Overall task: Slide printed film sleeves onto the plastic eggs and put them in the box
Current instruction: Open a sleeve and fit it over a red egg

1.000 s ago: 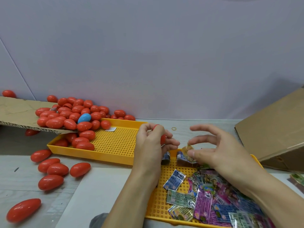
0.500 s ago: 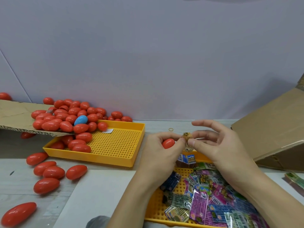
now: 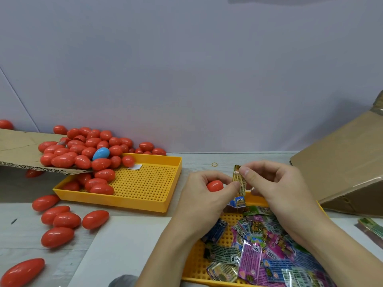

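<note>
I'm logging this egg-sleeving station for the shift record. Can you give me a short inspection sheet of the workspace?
Surface: pale table, white sheet in front.
Job's things: red eggs heaped in yellow tray, some loose; sleeves in near tray; cardboard box at right.
Clutter: blue egg, rubber band, cardboard flap.
Hands: left hand holds an egg; right hand pinches a sleeve.
Cables: nothing seen.
Surroundings: plain wall.

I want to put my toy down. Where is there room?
The right half of the egg tray is bare, and so is the white sheet beside the sleeve tray. Eggs crowd the far left; sleeves fill their tray.
</note>
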`<state>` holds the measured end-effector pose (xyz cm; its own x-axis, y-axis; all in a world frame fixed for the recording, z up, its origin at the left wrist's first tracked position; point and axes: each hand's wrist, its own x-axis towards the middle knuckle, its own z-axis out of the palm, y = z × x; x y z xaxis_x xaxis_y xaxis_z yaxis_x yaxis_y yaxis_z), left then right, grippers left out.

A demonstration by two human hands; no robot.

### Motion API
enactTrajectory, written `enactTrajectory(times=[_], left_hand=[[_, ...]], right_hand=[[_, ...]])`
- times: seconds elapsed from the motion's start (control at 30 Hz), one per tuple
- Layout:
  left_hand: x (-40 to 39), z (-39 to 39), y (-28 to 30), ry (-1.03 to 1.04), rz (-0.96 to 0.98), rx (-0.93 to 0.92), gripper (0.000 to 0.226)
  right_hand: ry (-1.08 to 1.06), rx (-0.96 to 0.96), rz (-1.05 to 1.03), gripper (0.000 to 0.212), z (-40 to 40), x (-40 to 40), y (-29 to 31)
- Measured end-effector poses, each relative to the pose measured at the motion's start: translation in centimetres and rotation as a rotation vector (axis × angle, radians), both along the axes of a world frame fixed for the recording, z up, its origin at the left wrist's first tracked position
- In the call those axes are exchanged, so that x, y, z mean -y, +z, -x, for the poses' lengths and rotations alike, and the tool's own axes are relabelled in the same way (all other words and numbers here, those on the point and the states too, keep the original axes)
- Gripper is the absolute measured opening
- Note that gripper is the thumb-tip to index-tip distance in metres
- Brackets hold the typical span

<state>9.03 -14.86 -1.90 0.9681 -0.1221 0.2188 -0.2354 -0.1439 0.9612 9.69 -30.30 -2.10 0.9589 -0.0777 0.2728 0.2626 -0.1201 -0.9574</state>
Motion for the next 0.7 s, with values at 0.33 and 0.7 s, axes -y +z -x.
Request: enactTrajectory(times=[0.33, 0.7], left_hand=[[-0.06, -0.21, -0.09, 0.025, -0.005, 0.023, 0.023], [-0.15, -0.44, -0.29, 0.091, 0.017, 0.066, 0.026]], right_hand=[[0.042, -0.052, -0.099, 0.02, -0.01, -0.52, -0.13], [0.079, -0.11, -0.138, 0.032, 0.12, -0.37, -0.04]])
